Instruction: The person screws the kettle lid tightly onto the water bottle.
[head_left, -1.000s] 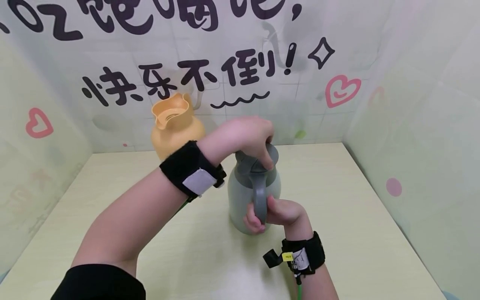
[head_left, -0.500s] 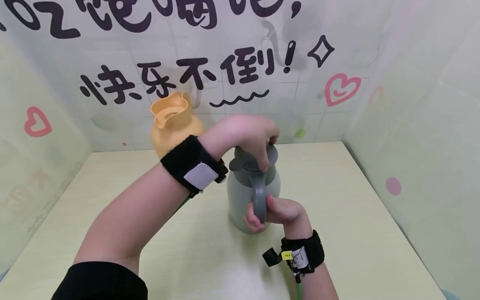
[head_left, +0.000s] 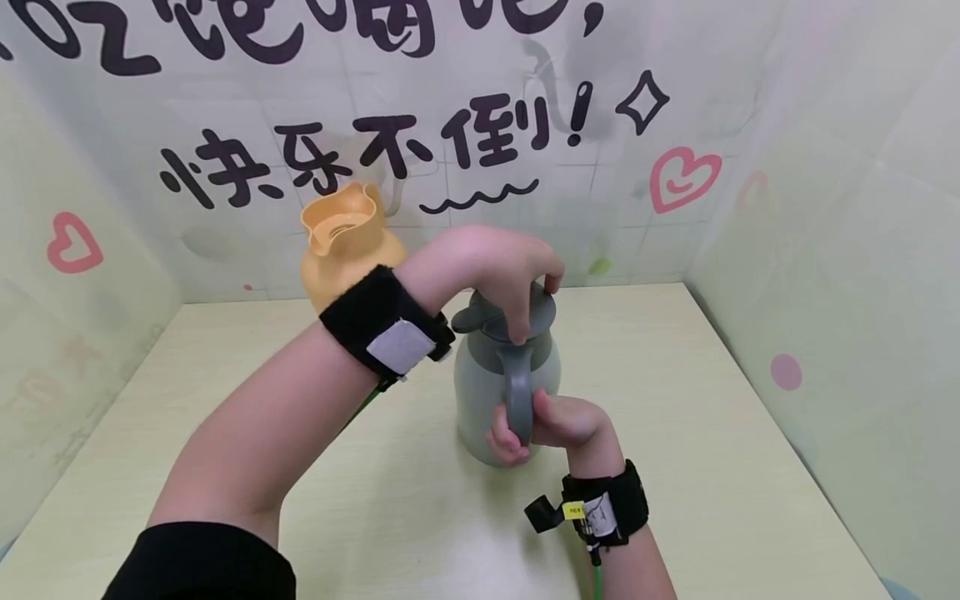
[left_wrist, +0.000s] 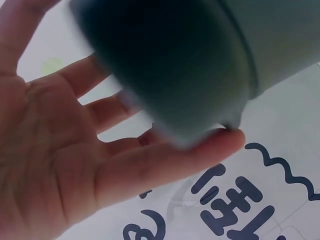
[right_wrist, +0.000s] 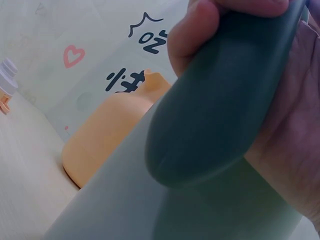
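Note:
A pale green-grey vacuum jug (head_left: 474, 400) stands upright on the table. From above, my left hand (head_left: 517, 265) grips its darker grey lid (head_left: 543, 313), thumb on the near side and fingers over the far side. In the left wrist view the dark lid (left_wrist: 165, 70) is blurred, with fingers reaching around it. My right hand (head_left: 572, 423) holds the jug's dark grey handle (head_left: 517, 392) low down. Up close, the right wrist view has the handle (right_wrist: 220, 100) with curled fingers over it. A rounded tab (head_left: 468, 320) juts out left of the lid.
An orange jug (head_left: 348, 258) without a lid stands behind my left forearm, near the back wall. At the left edge of the right wrist view is a white-capped bottle (right_wrist: 7, 77), partly cut off. Printed walls enclose the table (head_left: 675, 433) at the back and sides.
The lid has turned under my left hand, and its tab now sticks out farther left. My left thumb has moved slightly left, the fingers slightly right. My right hand keeps its hold on the handle.

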